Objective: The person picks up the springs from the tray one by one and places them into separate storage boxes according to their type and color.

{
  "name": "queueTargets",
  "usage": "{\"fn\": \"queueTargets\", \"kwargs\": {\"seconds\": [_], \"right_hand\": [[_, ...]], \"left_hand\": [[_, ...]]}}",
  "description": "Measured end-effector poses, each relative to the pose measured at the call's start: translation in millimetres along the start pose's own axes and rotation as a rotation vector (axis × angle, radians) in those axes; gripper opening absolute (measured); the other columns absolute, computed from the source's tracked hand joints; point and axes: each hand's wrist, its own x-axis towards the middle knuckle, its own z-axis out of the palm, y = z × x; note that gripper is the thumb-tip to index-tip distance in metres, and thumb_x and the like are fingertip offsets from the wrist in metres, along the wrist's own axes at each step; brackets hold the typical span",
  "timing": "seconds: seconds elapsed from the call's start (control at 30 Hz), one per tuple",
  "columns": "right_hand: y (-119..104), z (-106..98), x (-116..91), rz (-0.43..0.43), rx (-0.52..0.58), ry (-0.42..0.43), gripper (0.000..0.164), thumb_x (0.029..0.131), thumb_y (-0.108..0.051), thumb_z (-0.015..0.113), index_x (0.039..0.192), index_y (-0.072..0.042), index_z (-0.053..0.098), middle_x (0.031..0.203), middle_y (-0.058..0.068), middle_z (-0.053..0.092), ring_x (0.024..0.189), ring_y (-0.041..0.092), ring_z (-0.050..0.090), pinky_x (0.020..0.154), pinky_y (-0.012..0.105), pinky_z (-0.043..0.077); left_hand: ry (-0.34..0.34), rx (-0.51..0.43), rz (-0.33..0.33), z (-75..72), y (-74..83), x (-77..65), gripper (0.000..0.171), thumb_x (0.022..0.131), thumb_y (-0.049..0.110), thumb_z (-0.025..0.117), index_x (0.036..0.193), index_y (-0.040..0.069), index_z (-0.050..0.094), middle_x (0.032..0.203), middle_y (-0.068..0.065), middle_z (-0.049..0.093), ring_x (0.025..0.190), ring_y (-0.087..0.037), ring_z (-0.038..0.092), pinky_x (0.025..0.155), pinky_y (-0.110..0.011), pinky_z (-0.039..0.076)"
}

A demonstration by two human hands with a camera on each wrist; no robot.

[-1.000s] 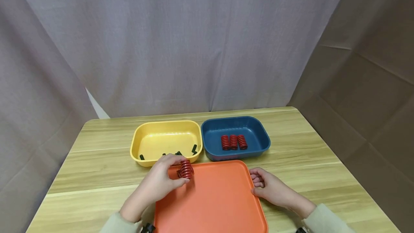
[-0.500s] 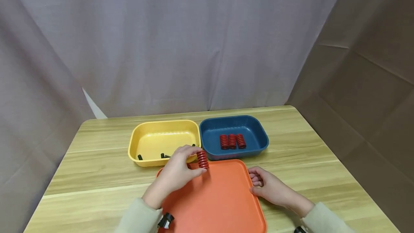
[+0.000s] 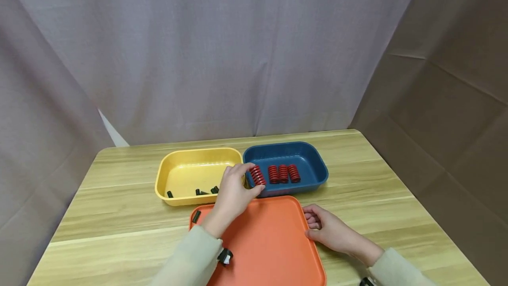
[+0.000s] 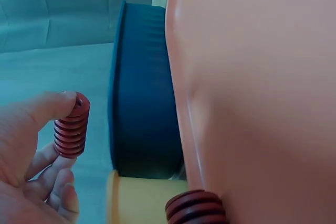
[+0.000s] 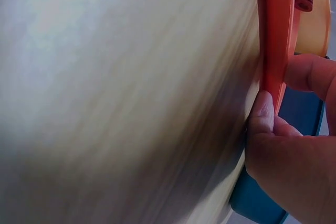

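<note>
My left hand (image 3: 234, 191) pinches a red coil spring (image 3: 257, 175) between thumb and fingers, over the left end of the blue bin (image 3: 317, 184). In the left wrist view that held spring (image 4: 71, 129) is gripped at its two ends. Three more red springs (image 3: 283, 174) lie side by side inside the bin. Another red spring (image 4: 195, 208) shows on the orange tray (image 3: 274, 242); the left arm hides it in the head view. My right hand (image 3: 331, 231) holds the tray's right rim, thumb and fingers on either side of it in the right wrist view.
A yellow bin (image 3: 198, 156) stands against the blue bin's left side, with several small black springs (image 3: 202, 192) along its near wall. One dark spring (image 3: 196, 216) lies in the tray's far left corner. Grey curtain (image 3: 198, 56) hangs behind the wooden table (image 3: 119, 197).
My left hand has carried the red spring right and away from me, from over the tray to over the blue bin. My right hand stays on the tray's rim.
</note>
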Motion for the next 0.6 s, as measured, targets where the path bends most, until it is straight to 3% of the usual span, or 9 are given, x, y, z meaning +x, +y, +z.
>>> {"fn": "queueTargets", "kwargs": {"seconds": [0.27, 0.6], "right_hand": [[-1.9, 1.3, 0.2, 0.009, -0.012, 0.001, 0.049, 0.085, 0.001, 0.066, 0.129, 0.006, 0.045, 0.110, 0.013, 0.053, 0.098, 0.025, 0.052, 0.078, 0.024, 0.051], [0.0, 0.7, -1.3, -0.021, 0.015, -0.005, 0.050, 0.085, 0.001, 0.067, 0.129, 0.008, 0.044, 0.111, 0.013, 0.053, 0.098, 0.025, 0.053, 0.079, 0.024, 0.051]], "left_hand": [[-0.035, 0.040, -0.021, 9.7, -7.8, 10.1, 0.057, 0.076, 0.030, 0.084, 0.126, 0.013, 0.063, 0.118, -0.003, 0.062, 0.094, -0.019, 0.045, 0.069, -0.030, 0.047], [-0.061, 0.039, -0.063, 14.3, -11.5, 15.4, 0.058, 0.077, 0.032, 0.083, 0.127, 0.012, 0.062, 0.123, -0.007, 0.060, 0.099, -0.023, 0.046, 0.079, -0.034, 0.050]]}}
